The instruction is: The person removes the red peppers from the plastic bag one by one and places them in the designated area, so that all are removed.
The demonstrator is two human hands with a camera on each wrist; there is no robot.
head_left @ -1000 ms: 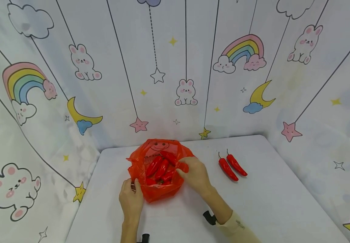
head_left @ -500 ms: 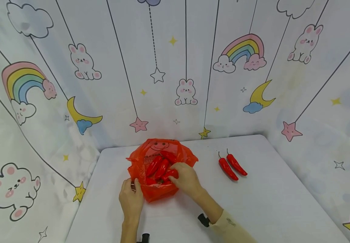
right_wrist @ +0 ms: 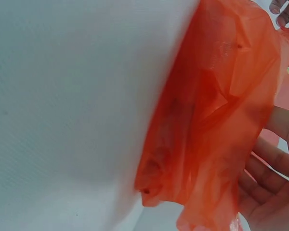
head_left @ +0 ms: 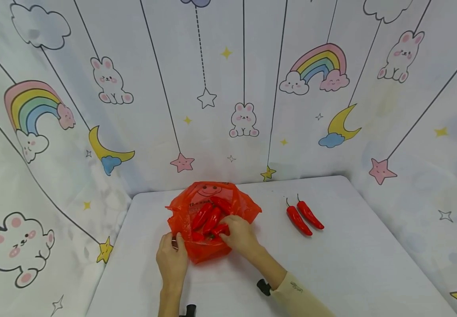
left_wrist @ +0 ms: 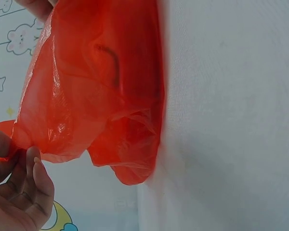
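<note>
A red plastic bag (head_left: 208, 253) with a printed smiley lies on the table with its mouth spread, and several red chili peppers (head_left: 212, 220) show inside. At its near left rim, my left hand (head_left: 172, 259) pinches the plastic; the left wrist view shows the thumb and fingers on the gathered edge (left_wrist: 19, 149). My right hand (head_left: 238, 235) reaches in over the right side, thumb and fingers around the end of one chili pepper (head_left: 220, 229). From the right wrist, the bag wall (right_wrist: 221, 120) hides those fingertips.
Two more red chili peppers (head_left: 303, 218) lie side by side on the white table (head_left: 331, 264), right of the bag. A white cloth backdrop (head_left: 153, 145) with rabbits, stars and rainbows surrounds the table at the back and sides.
My right hand has let go of the bag's right rim and moved left and down to a chili pepper inside. The left hand keeps its hold on the left rim.
</note>
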